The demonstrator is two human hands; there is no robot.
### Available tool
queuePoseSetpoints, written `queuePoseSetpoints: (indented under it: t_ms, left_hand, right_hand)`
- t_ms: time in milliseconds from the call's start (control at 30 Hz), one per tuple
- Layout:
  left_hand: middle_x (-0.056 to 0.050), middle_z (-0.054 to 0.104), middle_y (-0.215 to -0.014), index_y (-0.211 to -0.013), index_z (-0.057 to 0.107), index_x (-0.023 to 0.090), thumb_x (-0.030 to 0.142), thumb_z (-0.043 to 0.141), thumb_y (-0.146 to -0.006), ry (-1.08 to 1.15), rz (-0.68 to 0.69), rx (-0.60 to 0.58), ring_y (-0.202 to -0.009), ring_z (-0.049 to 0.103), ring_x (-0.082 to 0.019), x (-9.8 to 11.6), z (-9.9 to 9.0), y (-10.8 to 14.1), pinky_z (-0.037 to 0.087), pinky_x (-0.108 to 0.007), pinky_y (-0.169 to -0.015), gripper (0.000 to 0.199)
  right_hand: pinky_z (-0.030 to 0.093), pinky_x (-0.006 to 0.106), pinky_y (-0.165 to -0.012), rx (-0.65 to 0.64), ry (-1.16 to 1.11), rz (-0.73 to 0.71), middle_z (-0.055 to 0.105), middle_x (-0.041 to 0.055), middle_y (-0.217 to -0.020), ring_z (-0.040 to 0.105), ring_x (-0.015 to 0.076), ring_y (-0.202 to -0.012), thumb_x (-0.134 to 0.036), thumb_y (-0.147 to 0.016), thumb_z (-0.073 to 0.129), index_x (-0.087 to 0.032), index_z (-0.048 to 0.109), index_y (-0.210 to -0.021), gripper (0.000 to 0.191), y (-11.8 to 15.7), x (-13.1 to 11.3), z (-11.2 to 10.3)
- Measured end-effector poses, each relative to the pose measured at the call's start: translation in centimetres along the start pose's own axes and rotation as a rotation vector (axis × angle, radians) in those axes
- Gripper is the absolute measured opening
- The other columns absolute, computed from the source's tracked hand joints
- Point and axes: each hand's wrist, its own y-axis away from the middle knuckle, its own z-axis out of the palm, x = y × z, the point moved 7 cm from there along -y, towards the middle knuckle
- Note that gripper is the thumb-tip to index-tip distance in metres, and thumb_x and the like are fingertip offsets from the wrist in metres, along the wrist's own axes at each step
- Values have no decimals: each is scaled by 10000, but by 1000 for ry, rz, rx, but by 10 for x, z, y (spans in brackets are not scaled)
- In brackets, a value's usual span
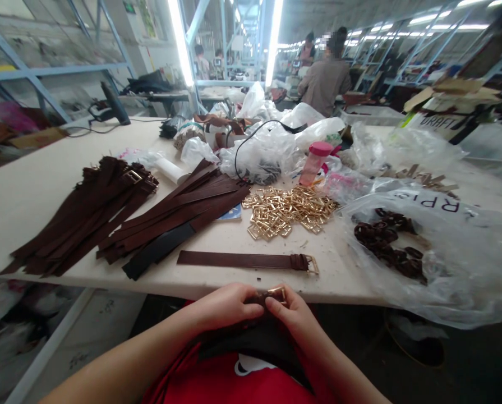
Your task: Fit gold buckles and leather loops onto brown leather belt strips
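Note:
Just off the table's front edge, my left hand (234, 303) and my right hand (290, 308) are closed on one dark leather strap (254, 299) with a gold buckle (278, 293) at its end. The thumb of my left hand presses on the strap, while my right fingers pinch around the buckle. The strap's lower part blends into the dark cloth over my lap. On the table right ahead lies a finished-looking brown strap (238, 260), its gold buckle (313, 264) pointing right. Beyond it is a heap of loose gold buckles (288, 210).
Two piles of brown straps, one buckled (82, 219) and one plain (183, 210), lie left. At right, a clear plastic bag (465, 264) holds small dark leather loops (389, 241). A pink bottle (314, 163) and crumpled plastic bags (267, 146) stand behind. A person (326, 76) is farther back.

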Motion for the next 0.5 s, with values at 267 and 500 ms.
queuePoseSetpoints:
  t_ms: [267,500]
  left_hand:
    - [-72,637,-936,-991,582,204,357,461,-823,-538,-16,428,-862,584,-243,13,-88,-37,421,-313,-733,258]
    - [-89,606,-946,-844,618,171,252,443,-854,-600,65,620,-849,571,-213,-2,-83,-96,431,-297,-749,193]
  right_hand:
    - [434,315,-634,508,460,-276,584,25,-733,555,193,-657,-534,-725,568,-187,479,-1005,454,-39,-71,-107]
    - [428,382,-814,524,857,-313,612,110,-971,566,242,-903,-529,-803,399,-153,595,-959,452,-87,-58,-141]
